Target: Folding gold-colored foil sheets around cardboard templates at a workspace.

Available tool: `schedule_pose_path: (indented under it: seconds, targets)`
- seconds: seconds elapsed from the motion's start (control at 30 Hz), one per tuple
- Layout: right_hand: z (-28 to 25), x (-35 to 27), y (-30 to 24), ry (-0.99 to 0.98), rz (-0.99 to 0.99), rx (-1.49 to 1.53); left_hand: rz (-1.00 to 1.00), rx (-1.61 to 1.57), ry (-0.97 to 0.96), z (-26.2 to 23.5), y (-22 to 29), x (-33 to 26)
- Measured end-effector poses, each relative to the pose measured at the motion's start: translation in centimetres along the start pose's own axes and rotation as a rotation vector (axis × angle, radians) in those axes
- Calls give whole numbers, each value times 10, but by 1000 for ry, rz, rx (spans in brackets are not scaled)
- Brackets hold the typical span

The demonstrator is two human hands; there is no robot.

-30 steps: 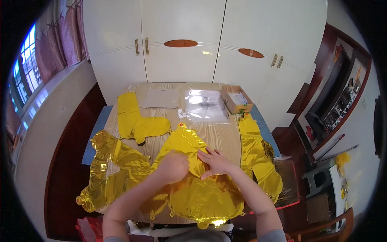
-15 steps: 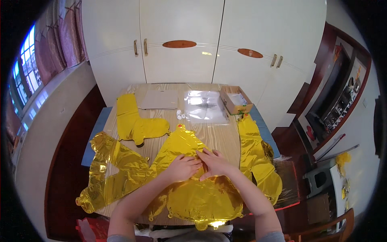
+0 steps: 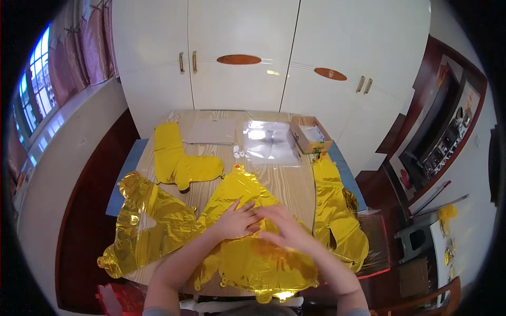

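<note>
A flat, uninflated gold foil balloon lies in the middle of the table under both my hands. My left hand rests flat on it, fingers spread. Beside it my right hand is slightly blurred, its fingers stretched out and their tips close to the left hand's fingers. Neither hand appears to grip anything. Shiny gold foil spreads toward the near table edge below my hands; whether it is part of the same balloon I cannot tell.
Other flat gold foil balloons lie around: an L-shaped one at far left, a crumpled one at near left, another at right. Behind are grey-brown card, a clear plastic sheet, small white pieces and an open cardboard box.
My right hand has shifted slightly and its fingers have turned over the balloon, while the left hand's fingers have spread. The view has tilted a little; the balloons look unmoved.
</note>
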State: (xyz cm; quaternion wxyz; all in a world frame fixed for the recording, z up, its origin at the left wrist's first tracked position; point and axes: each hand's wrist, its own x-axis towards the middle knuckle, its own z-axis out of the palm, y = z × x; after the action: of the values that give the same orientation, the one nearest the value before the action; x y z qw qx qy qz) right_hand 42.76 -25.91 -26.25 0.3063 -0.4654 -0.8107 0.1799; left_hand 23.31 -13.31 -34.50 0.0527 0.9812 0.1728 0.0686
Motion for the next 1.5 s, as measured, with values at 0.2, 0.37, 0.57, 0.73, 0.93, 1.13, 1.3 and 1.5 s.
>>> schedule_pose_path:
  seconds: [0.2, 0.37, 0.57, 0.73, 0.93, 1.13, 1.3, 1.5]
  targets:
    - [-13, -46, -121, -51, -675, 869, -15, 13, 32, 8, 5, 3]
    - [-18, -45, -162, 190, -660, 1016, -6, 25, 71, 12, 1, -1]
    - [-18, -36, -170, 267, -691, 1088, 4, 32, 75, 12, 2, 0]
    - [-17, -37, -170, 261, -674, 1054, -3, 18, 71, 12, 1, 1]
    - [-24, -31, -179, 270, -673, 1072, -7, 48, 39, 13, 2, 1]
    - [-23, -40, -168, 157, -691, 1100, -14, 22, 55, 11, 1, -1]
    - [9, -14, -156, 426, -1119, 971, -13, 25, 31, 9, 3, 1]
    - [-24, -43, -167, 109, -666, 1106, -14, 29, 40, 9, 2, -1]
